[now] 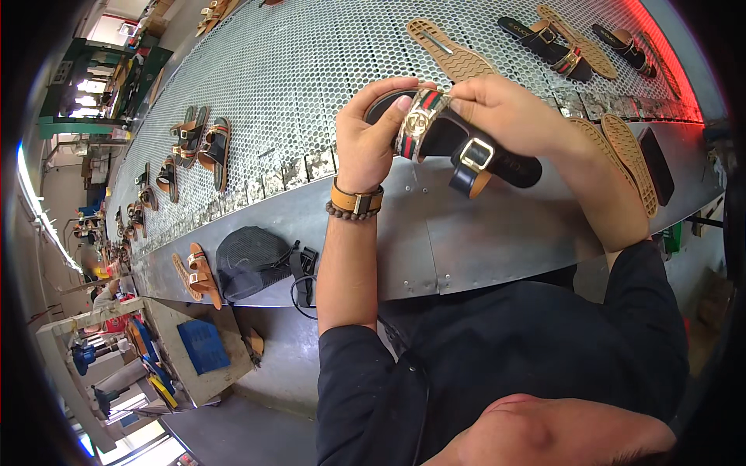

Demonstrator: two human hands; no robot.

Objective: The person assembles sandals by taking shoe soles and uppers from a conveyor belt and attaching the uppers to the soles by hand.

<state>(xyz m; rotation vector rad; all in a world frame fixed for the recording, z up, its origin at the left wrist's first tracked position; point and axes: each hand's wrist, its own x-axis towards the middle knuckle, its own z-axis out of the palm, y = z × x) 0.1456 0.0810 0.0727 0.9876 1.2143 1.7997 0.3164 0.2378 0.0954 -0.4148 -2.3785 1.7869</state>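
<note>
Wrapping round the toe end, the left hand point(365, 144) is holding the sandal point(447, 140) above the ledge point(404, 252), its thumb point(390, 120) reaching the front strap's point(430, 101) left edge. Further right, the right hand point(509, 109) is closing on the sandal near that strap's right edge, while the buckle strap point(468, 179) is bulging outward and the heel point(524, 170) is pointing right, unheld. Judging by looks, the sandal is probably weighing little: lengthwise it is seeming firm, the straps are looking softer, and the smooth black surface is perhaps being slippery (the gold emblem point(418, 124) is likely needing a gentle thumb, lest it scratch). Toe and heel edges are offering the surer hold. Fingers are covering much of the toe, the underside is facing away, the right fingertips' exact contact is staying unclear, and the mesh's point(326, 62) far-right end is glaring red.
</note>
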